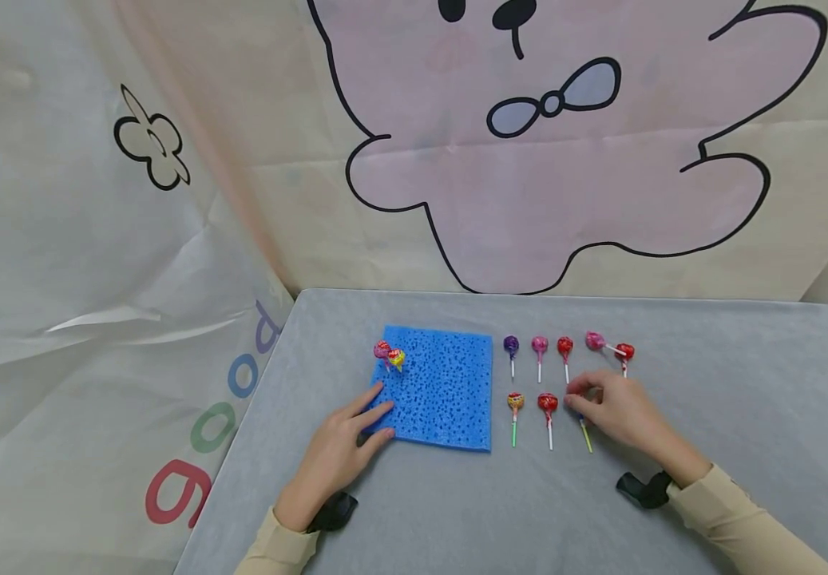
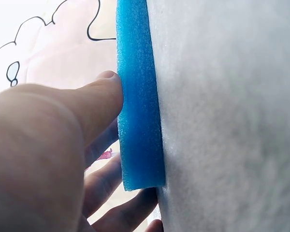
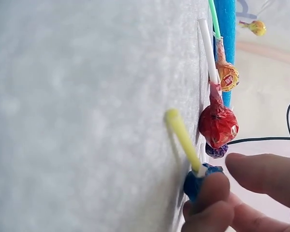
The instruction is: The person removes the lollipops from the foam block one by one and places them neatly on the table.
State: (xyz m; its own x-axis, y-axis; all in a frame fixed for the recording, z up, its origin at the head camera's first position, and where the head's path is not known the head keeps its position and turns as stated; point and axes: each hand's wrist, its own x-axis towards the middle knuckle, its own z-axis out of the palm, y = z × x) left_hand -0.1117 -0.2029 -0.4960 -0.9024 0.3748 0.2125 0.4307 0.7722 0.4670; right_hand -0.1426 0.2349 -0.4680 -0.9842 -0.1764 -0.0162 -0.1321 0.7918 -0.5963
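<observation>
A blue sponge block (image 1: 442, 391) lies flat on the table. My left hand (image 1: 342, 447) rests spread fingers and thumb on its near left side; in the left wrist view the thumb (image 2: 104, 94) touches the sponge. Lollipops with pink, red and yellow wrappers (image 1: 396, 359) stand at the sponge's left edge. My right hand (image 1: 618, 407) is bent over a blue-wrapped lollipop (image 3: 192, 186) with a yellow stick (image 1: 586, 437). Its fingers partly hide the candy, and in the right wrist view the thumb tip stands slightly apart from the wrapper.
Right of the sponge, a back row holds purple (image 1: 510, 344), pink (image 1: 540, 343) and red (image 1: 564, 345) lollipops, plus a crossed pink (image 1: 595, 341) and red pair (image 1: 624, 351). In front are an orange one (image 1: 516, 402) and a red one (image 1: 547, 402). A printed curtain hangs behind.
</observation>
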